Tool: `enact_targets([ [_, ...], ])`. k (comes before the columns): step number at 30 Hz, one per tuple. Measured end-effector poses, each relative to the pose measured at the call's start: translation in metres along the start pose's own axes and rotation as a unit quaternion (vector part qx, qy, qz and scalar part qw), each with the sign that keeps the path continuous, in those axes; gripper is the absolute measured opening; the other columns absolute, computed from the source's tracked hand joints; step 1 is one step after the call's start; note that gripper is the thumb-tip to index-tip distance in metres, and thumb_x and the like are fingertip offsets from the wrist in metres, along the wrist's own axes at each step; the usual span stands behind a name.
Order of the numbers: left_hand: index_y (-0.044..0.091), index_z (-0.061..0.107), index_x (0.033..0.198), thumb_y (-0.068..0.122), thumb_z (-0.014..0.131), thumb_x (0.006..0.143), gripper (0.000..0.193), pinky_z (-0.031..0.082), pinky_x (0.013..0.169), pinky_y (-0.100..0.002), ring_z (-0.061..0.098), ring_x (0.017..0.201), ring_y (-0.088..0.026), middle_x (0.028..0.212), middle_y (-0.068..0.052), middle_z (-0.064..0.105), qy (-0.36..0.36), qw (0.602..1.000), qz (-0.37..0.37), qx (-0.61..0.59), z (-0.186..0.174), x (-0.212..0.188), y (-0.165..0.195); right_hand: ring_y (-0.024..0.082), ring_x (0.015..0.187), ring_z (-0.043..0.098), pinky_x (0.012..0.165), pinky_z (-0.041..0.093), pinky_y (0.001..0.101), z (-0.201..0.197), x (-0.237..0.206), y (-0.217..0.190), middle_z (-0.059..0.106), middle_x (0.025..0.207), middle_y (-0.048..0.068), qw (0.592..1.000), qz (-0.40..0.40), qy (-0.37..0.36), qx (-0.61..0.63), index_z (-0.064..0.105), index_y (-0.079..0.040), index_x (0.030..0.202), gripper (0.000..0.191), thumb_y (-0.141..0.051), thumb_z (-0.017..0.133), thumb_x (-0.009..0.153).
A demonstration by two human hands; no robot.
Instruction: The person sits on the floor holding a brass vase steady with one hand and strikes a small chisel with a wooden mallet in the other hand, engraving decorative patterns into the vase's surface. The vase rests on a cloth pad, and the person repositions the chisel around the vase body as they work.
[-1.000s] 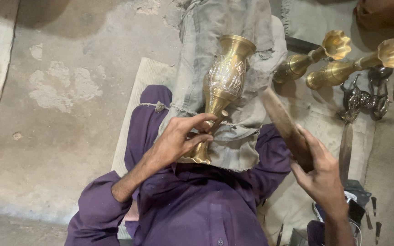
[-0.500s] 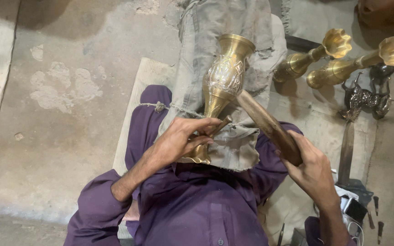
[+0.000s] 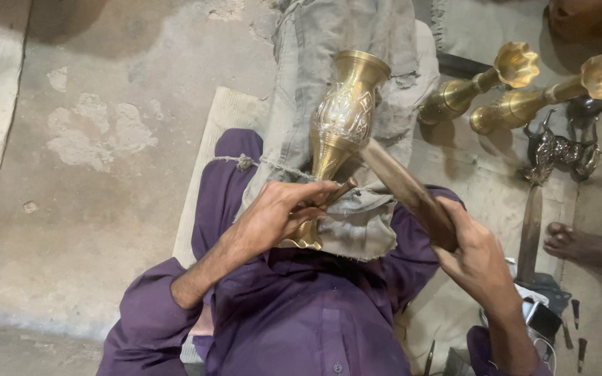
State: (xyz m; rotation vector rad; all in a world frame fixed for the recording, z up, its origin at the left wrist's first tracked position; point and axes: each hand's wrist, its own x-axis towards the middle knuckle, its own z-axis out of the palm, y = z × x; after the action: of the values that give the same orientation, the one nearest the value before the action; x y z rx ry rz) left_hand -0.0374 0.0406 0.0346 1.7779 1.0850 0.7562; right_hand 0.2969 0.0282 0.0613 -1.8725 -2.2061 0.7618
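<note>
A tall brass vase (image 3: 343, 118) with engraved silver patterns stands on grey cloth (image 3: 384, 42) over my lap. My left hand (image 3: 280, 212) grips the vase's foot and pinches a small chisel (image 3: 338, 193) against its stem. My right hand (image 3: 479, 254) is closed around a wooden mallet (image 3: 402, 184), whose far end rests on the chisel's head, close to the vase stem. Purple sleeves and trousers cover my arms and legs.
Two brass flower-mouthed vases (image 3: 475, 83) (image 3: 545, 97) lie at the upper right beside a dark metal figure (image 3: 559, 150). Another person's bare foot (image 3: 583, 244) is at the right. Small chisels (image 3: 576, 334) and a phone (image 3: 541, 320) lie at the lower right. Concrete floor (image 3: 92, 174) spreads left.
My right hand has swung the mallet from the right side leftwards and down onto the chisel. My left hand and the vase have stayed put.
</note>
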Motion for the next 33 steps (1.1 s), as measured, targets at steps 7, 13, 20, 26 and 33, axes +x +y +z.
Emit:
enact_targets([
  [7,0.008,0.063,0.134,0.01,0.076,0.089,0.047,0.064,0.077,-0.036,0.08,0.094,-0.022,0.104,-0.013,0.079,0.005,1.0,0.001,-0.001,0.0,-0.001,0.001,0.033,0.096,0.075,0.081,0.059,0.0435,0.005,0.003,0.007,0.074,0.109,0.018,0.997,-0.071,0.034,0.026,0.054,-0.008,0.137,0.068,-0.004,0.076,0.073],
  [13,0.009,0.062,0.135,0.01,0.076,0.088,0.049,0.064,0.076,-0.036,0.08,0.091,-0.022,0.104,-0.012,0.079,0.0,1.0,-0.004,-0.001,0.0,-0.002,0.001,0.03,0.088,0.077,0.081,0.062,0.0409,0.005,0.005,0.011,0.075,0.106,0.017,1.0,-0.021,0.012,-0.005,0.056,-0.011,0.138,0.066,-0.001,0.072,0.074],
  [20,0.008,0.061,0.134,0.011,0.076,0.089,0.048,0.064,0.079,-0.036,0.08,0.093,-0.023,0.103,-0.012,0.079,-0.005,1.0,-0.013,-0.015,-0.002,-0.001,0.003,0.035,0.098,0.075,0.081,0.06,0.0456,0.005,0.008,0.0,0.074,0.11,0.02,0.999,-0.013,-0.007,0.04,0.054,-0.009,0.134,0.063,-0.001,0.073,0.074],
  [26,0.008,0.062,0.132,0.012,0.076,0.088,0.046,0.064,0.081,-0.037,0.08,0.094,-0.023,0.1,-0.013,0.079,-0.007,0.999,-0.033,-0.018,-0.004,0.0,0.005,0.038,0.101,0.073,0.082,0.058,0.0473,0.002,0.014,-0.006,0.072,0.108,0.021,0.997,-0.058,0.023,0.051,0.053,-0.008,0.134,0.064,-0.002,0.075,0.073],
  [33,0.008,0.061,0.133,0.01,0.076,0.088,0.048,0.065,0.082,-0.036,0.08,0.095,-0.022,0.103,-0.012,0.08,-0.012,0.999,-0.044,-0.027,-0.003,0.0,0.003,0.035,0.096,0.074,0.079,0.058,0.0461,0.002,0.012,-0.004,0.073,0.105,0.021,0.998,-0.034,0.028,0.055,0.056,-0.009,0.132,0.066,-0.001,0.075,0.07],
])
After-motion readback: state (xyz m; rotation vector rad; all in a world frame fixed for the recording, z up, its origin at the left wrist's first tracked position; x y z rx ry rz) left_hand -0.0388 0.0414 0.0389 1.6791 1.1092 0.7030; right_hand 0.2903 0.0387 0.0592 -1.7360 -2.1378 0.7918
